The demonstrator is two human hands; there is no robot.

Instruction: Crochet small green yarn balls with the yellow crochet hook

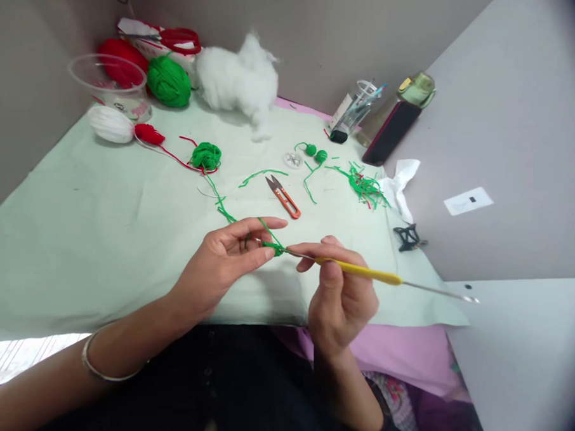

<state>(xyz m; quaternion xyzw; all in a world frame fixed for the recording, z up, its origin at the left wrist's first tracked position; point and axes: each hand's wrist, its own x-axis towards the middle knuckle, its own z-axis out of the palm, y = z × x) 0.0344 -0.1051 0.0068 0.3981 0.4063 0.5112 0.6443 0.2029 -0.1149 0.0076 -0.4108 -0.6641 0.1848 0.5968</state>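
Between the thumb and fingers of my left hand (228, 257) a small green crochet piece (277, 248) is pinched, and green yarn runs over the raised index finger. My right hand (344, 294) grips a crochet hook (361, 271) by its yellow handle, much like a pen. The hook's thin metal tip reaches the crochet piece; whether it sits inside a loop is too small to tell. Its other metal end points out to the right. From my left hand the working yarn leads back to a small green yarn ball (206, 156) on the table.
Orange thread snips (283, 197) lie ahead of my hands. Beyond are two small green crocheted balls (321, 156), a pile of yarn scraps (367, 187) and white stuffing (239, 77). Yarn balls and a clear tub (116, 87) stand back left; a phone (392, 132) leans on a bottle.
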